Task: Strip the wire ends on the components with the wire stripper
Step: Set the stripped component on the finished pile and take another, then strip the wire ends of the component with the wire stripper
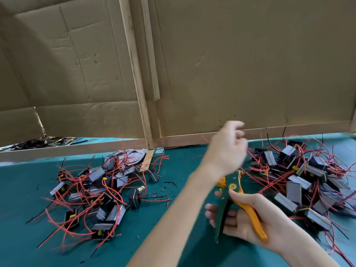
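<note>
The right hand (258, 218) is gripping the wire stripper (232, 186) above the near right part of the green worktop (28, 237), fingers curling round the green handle while the orange handle is lying across the palm. The tool's long axis is running near to far, its head pointing away toward the cardboard wall (250, 64) and its two handles splaying back toward the person. The left hand (225, 151) is hanging just beyond the tool's head, blurred, with fingers loosely bent; I cannot tell whether it is holding anything. A right pile of components (308, 182) with red and black leads is lying beside both hands, and a left pile of components (92, 193) is sitting well apart. Small bits of insulation (158, 193) are lying between the piles
</note>
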Motion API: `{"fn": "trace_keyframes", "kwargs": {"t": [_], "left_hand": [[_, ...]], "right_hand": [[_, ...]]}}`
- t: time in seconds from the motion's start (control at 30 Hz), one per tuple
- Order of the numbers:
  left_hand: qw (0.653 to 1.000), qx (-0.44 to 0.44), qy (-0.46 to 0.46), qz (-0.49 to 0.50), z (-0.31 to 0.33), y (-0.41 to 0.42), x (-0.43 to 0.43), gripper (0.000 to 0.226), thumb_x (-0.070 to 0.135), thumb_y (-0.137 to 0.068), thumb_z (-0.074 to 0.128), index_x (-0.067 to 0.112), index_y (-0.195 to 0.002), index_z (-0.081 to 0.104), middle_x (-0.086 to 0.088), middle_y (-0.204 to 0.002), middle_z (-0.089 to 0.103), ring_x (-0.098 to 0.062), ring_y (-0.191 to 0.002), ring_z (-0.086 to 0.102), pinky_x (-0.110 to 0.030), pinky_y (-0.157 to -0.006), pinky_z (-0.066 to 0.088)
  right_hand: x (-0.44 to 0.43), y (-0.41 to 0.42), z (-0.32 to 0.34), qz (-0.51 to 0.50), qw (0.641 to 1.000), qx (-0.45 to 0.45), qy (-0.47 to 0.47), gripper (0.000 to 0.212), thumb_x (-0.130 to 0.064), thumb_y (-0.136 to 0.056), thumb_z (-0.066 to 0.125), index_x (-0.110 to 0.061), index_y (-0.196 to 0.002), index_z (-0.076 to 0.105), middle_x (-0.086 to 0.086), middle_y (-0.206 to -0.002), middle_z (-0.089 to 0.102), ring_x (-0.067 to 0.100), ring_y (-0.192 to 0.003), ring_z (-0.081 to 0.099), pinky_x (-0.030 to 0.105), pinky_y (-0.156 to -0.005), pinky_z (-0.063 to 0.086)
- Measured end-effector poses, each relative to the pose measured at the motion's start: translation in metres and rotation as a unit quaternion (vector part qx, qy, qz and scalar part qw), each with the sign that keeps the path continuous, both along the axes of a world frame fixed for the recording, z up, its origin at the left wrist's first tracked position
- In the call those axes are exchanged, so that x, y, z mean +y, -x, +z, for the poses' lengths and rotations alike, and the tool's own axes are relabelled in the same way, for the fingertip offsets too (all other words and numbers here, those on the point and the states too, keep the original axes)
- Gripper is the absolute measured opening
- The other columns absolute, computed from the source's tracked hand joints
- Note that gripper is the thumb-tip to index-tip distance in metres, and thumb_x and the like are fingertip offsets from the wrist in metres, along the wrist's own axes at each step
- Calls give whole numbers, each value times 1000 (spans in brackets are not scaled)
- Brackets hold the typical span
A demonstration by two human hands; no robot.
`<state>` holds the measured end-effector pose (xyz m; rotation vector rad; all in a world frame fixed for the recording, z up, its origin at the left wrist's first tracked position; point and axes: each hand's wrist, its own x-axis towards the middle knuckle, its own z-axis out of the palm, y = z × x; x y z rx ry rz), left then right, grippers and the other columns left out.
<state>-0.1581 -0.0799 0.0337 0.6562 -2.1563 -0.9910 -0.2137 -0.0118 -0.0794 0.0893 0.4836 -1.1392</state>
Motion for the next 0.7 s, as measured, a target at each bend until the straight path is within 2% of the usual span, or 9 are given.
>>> {"fn": "trace_keyframes", "kwargs": {"t": [0.07, 0.2, 0.27, 0.37, 0.47, 0.53, 0.57, 0.63, 0.7], "left_hand": [[997, 1, 11, 80, 6, -46, -19, 41, -8, -87, 45, 10, -123, 48, -5, -111, 59, -26, -107, 58, -43, -96, 48], [973, -86, 35, 211, 17, -129, -71, 44, -14, -79, 36, 17, -110, 47, 4, -97, 55, -26, -103, 57, -46, -94, 48], [957, -152, 5, 246, 10, -151, -94, 39, -10, -84, 40, 15, -112, 51, 0, -106, 58, -25, -109, 57, -40, -98, 45], [925, -301, 12, 230, -20, -157, -116, 38, 4, -88, 59, 13, -125, 55, -5, -124, 58, -22, -115, 54, -27, -92, 40], [927, -329, 13, 180, -47, -147, -122, 31, 13, -92, 59, 16, -123, 59, -5, -125, 60, -20, -109, 56, -26, -88, 39], [930, -334, 2, 153, -56, -144, -123, 25, 7, -93, 52, 21, -108, 66, -3, -115, 64, -18, -88, 58, -23, -72, 40], [930, -338, -8, 142, -58, -144, -124, 33, 0, -89, 47, 25, -95, 69, -2, -110, 66, -18, -79, 57, -23, -66, 41], [929, -346, -27, 129, -57, -146, -126, 53, -9, -78, 35, 28, -73, 72, -9, -109, 70, -24, -79, 56, -28, -72, 44], [929, -344, -54, 124, -54, -148, -126, 58, -10, -72, 30, 24, -63, 76, -19, -111, 69, -23, -83, 50, -31, -75, 40]], "right_hand": [[15, 11, -5, -18, 968, 230, 97, 56, -24, -74, 65, -12, -128, 53, 36, -118, 61, 52, -102, 64, 56, -71, 57], [13, 14, 0, -52, 972, 219, 62, 49, -26, -79, 62, -11, -125, 56, 34, -113, 64, 49, -100, 66, 58, -75, 56], [14, 13, 4, -78, 971, 216, 69, 50, -28, -78, 62, -9, -125, 58, 30, -103, 68, 47, -91, 68, 56, -73, 56], [13, 15, 3, -104, 958, 258, 69, 54, -28, -76, 63, -8, -126, 59, 27, -95, 69, 44, -83, 69, 55, -71, 57], [12, 16, 2, -98, 955, 270, 68, 55, -26, -74, 63, -8, -126, 59, 27, -93, 69, 44, -81, 70, 54, -69, 57], [12, 16, 5, -106, 955, 269, 69, 56, -26, -73, 63, -9, -126, 60, 28, -94, 69, 44, -82, 70, 54, -69, 58], [11, 18, 3, -109, 955, 269, 70, 55, -26, -73, 63, -8, -126, 60, 28, -93, 69, 44, -82, 70, 53, -69, 58], [11, 17, 3, -112, 955, 265, 75, 54, -25, -74, 62, -8, -125, 60, 27, -92, 69, 44, -80, 70, 53, -67, 58], [10, 18, 3, -118, 953, 270, 69, 53, -25, -75, 62, -7, -124, 60, 27, -91, 69, 44, -79, 70, 53, -66, 58]]}}
